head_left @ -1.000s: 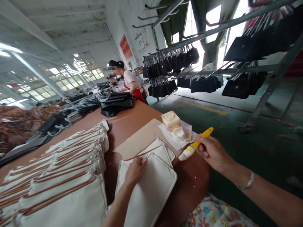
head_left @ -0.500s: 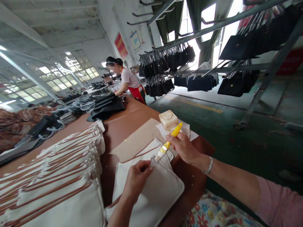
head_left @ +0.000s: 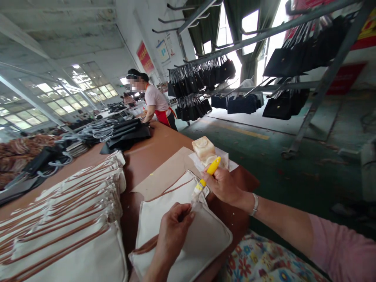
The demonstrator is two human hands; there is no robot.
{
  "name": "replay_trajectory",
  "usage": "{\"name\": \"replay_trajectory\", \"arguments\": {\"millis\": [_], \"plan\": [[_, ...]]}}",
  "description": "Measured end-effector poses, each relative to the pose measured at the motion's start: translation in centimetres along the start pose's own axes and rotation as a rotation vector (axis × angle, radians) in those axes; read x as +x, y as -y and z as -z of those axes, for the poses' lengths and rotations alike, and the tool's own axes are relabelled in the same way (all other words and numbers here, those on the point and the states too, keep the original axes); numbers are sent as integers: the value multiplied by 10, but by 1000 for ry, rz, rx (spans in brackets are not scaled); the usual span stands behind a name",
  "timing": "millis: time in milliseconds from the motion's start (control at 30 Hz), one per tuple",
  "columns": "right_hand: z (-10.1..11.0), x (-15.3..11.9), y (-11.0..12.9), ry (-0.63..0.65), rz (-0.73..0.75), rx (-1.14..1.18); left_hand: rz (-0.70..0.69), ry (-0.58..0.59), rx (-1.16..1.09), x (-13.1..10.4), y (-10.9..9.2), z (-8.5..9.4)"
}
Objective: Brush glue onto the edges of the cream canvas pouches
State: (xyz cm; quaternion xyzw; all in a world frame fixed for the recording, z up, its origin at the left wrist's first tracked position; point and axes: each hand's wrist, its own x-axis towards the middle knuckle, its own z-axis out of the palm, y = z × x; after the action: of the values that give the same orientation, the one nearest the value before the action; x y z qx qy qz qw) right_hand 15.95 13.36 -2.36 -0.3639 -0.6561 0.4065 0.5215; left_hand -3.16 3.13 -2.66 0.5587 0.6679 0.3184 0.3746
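Observation:
My right hand (head_left: 225,184) grips a yellow-handled paintbrush (head_left: 213,166), its bristles pointing down at the top corner of a white bag panel (head_left: 202,231). With thumb and fingers pinched, my left hand (head_left: 176,223) holds that panel's edge close to the bristles. Under it lies another white piece with brown trim (head_left: 164,203), partly covered. Just beyond my right hand, a whitish block-shaped container (head_left: 204,147) sits on a white sheet (head_left: 230,159). What is inside the container cannot be made out.
Rows of white pieces with brown straps (head_left: 67,219) overlap on the left of the brown table (head_left: 164,137). A tan sheet (head_left: 164,172) lies ahead. Black bags (head_left: 129,133) are piled farther back, near a person in a red apron (head_left: 164,116). Racks of black bags (head_left: 202,78) stand right.
The brush has tilted a little and its bristles stay by the panel's corner. My left hand has shifted slightly, and the panel's lower left edge has lifted, showing brown trim. The view has turned slightly.

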Motion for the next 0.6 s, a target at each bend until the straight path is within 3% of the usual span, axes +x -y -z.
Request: {"name": "replay_trajectory", "arguments": {"millis": [133,233,333,433,600], "plan": [[19,4,-6,-112,-13,-15,-56,43,47,-13,-8,-2],[31,2,-10,-128,-79,105,-217,-54,156,-22,-5,-8],[34,-6,-8,-78,-173,268,-547,-208,388,-34,3,-17],[34,-18,5,-26,-209,320,-833,-257,650,-45,9,-23],[42,-37,33,209,-106,196,-942,-229,860,-57,14,-25]]}}
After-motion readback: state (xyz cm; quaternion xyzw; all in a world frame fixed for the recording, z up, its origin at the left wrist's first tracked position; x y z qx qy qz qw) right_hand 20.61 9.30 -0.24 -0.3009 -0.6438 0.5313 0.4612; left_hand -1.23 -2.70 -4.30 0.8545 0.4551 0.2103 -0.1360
